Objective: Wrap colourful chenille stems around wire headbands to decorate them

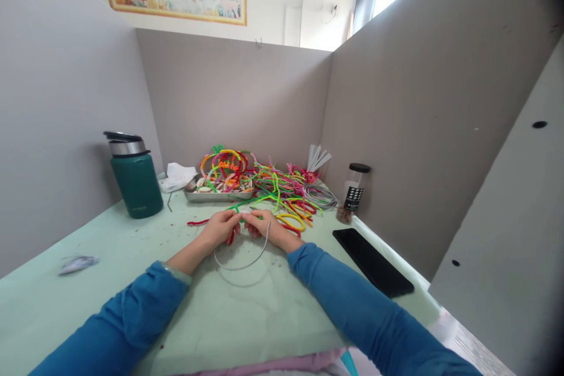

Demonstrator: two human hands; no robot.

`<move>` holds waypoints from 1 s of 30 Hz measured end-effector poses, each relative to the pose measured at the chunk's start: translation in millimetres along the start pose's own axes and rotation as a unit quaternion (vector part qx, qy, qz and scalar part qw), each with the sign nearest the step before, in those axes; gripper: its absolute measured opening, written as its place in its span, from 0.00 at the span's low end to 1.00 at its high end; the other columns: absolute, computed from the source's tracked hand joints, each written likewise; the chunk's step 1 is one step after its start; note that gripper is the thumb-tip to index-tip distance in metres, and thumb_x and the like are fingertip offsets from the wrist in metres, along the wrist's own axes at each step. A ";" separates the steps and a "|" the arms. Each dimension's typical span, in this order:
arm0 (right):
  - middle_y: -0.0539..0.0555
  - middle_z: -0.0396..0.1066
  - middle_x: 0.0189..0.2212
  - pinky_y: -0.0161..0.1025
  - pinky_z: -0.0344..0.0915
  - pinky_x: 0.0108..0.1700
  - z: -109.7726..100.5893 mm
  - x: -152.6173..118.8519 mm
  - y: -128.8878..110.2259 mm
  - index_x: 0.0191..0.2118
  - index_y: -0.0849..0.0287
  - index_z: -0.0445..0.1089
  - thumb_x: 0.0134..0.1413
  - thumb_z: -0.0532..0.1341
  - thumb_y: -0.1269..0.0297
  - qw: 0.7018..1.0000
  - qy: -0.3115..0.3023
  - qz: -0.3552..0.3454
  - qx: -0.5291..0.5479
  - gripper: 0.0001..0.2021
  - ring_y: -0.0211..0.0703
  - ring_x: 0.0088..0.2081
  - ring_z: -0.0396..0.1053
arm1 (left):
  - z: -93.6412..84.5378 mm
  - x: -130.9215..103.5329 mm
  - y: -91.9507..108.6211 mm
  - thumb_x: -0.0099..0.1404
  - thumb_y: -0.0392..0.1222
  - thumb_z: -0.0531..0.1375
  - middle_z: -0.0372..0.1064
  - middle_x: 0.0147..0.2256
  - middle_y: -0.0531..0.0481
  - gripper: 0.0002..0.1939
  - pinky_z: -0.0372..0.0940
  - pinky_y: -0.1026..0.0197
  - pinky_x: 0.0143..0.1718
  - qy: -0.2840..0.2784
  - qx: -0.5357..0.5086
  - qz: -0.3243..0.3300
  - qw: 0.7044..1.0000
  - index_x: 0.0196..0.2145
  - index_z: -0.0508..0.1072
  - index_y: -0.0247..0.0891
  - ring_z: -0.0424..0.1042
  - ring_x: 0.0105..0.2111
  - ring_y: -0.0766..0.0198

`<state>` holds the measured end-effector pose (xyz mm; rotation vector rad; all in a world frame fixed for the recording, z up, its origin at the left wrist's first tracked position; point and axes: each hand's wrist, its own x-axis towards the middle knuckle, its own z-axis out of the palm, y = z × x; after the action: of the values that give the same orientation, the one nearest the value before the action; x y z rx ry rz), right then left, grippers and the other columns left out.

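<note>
My left hand (223, 227) and my right hand (263, 225) meet over the middle of the table, fingertips almost touching. Both are closed in a pinch on a green pipe cleaner (237, 210), which shows between and above the fingers. A thin grey hoop (240, 269) hangs below them in an open curve towards me, its ends running up into the hands. Beneath the left fingers a short red pipe cleaner piece (231, 238) sticks down. Exactly how the green pipe cleaner and the hoop join is hidden by the fingers.
Behind the hands stands a metal tray (220, 195) with finished pipe-cleaner hoops, beside a heap of coloured pipe cleaners (282, 182) and coiled grey hoops (321, 195). A green bottle (137, 185) is left; a clear jar (352, 194) and black phone (372, 261) are right. Grey partitions (238, 88) enclose the table.
</note>
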<state>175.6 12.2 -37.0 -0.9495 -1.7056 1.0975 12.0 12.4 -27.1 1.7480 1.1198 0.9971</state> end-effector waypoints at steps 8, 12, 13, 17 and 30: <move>0.47 0.61 0.15 0.31 0.54 0.21 -1.8 -1.7 1.1 0.24 0.63 0.66 0.51 0.59 0.49 1.000 -0.027 -0.007 0.001 0.19 0.32 0.19 0.58 | -2.1 1.6 -1.6 0.56 0.58 0.56 0.56 0.12 0.59 0.20 0.51 0.67 0.13 -0.041 -0.045 -0.024 0.998 0.21 0.60 0.38 0.55 0.10 0.72; 0.47 0.61 0.16 0.31 0.54 0.21 -1.5 -3.2 -2.5 0.24 0.63 0.66 0.50 0.60 0.50 1.000 -0.028 -0.001 0.003 0.18 0.32 0.19 0.58 | -2.7 3.1 -4.2 0.56 0.57 0.57 0.56 0.13 0.60 0.20 0.52 0.67 0.13 -0.043 -0.051 -0.026 0.997 0.21 0.59 0.38 0.55 0.10 0.73; 0.47 0.61 0.15 0.31 0.54 0.21 -1.3 -3.3 -3.0 0.24 0.63 0.66 0.50 0.60 0.50 1.000 -0.027 -0.001 0.002 0.19 0.31 0.19 0.58 | -2.5 3.1 -4.5 0.55 0.57 0.57 0.55 0.13 0.60 0.20 0.51 0.67 0.13 -0.040 -0.049 -0.026 0.998 0.21 0.59 0.38 0.55 0.09 0.73; 0.47 0.61 0.15 0.31 0.54 0.21 -0.9 -2.0 -1.5 0.23 0.63 0.66 0.50 0.59 0.48 1.000 -0.017 -0.006 -0.005 0.20 0.31 0.18 0.58 | -1.2 2.4 -4.2 0.55 0.58 0.58 0.57 0.13 0.60 0.20 0.50 0.67 0.12 -0.017 -0.039 -0.024 0.999 0.21 0.59 0.38 0.56 0.09 0.72; 0.47 0.61 0.17 0.30 0.57 0.22 -0.4 2.4 5.0 0.24 0.63 0.65 0.48 0.59 0.46 1.000 0.013 0.000 0.018 0.21 0.31 0.19 0.58 | -2.0 1.6 0.4 0.55 0.58 0.58 0.54 0.09 0.61 0.19 0.51 0.68 0.15 0.050 -0.017 0.017 0.998 0.23 0.65 0.38 0.55 0.11 0.71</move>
<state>175.9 16.1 -41.0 -0.9382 -1.6595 1.1074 10.8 14.2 -25.7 1.7113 1.1329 1.1281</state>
